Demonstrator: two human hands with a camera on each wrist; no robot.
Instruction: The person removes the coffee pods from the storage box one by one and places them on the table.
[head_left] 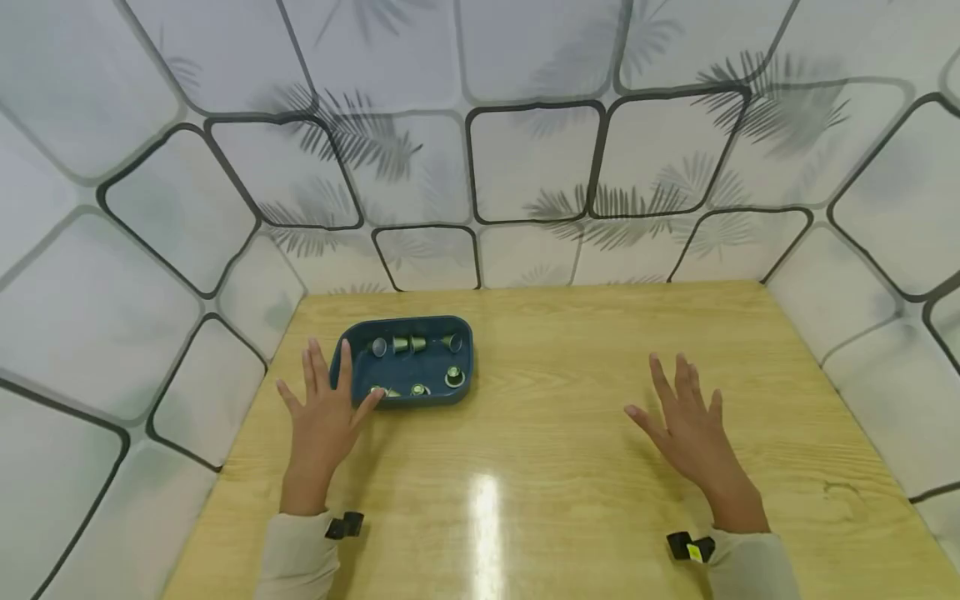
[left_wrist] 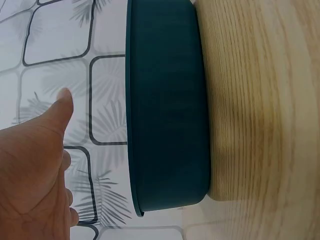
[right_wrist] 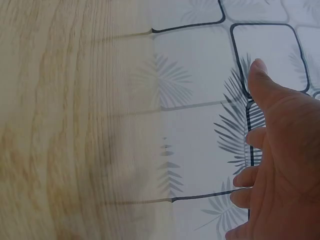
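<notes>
My left hand [head_left: 322, 423], fingers spread and straight, hovers at the left front corner of a dark blue tray [head_left: 408, 367] and overlaps it in the head view. Inside the tray lie several small green and silver coffee capsules [head_left: 454, 377], some on their sides, some standing. From the left wrist, the tray's outer wall [left_wrist: 167, 110] shows close by, with the thumb [left_wrist: 61, 107] apart from it. Out to the right, my right hand [head_left: 692, 435] is held above the bare wood with its fingers spread, gripping nothing; the right wrist view shows only the wall beyond its fingers.
A light wooden table [head_left: 540, 367] spreads under both hands. Pale walls [head_left: 536, 167] with dark outlines and leaf prints close it in at the back and on both sides. The tray stands near the back left. Small black devices [head_left: 345, 525] sit at both wrists.
</notes>
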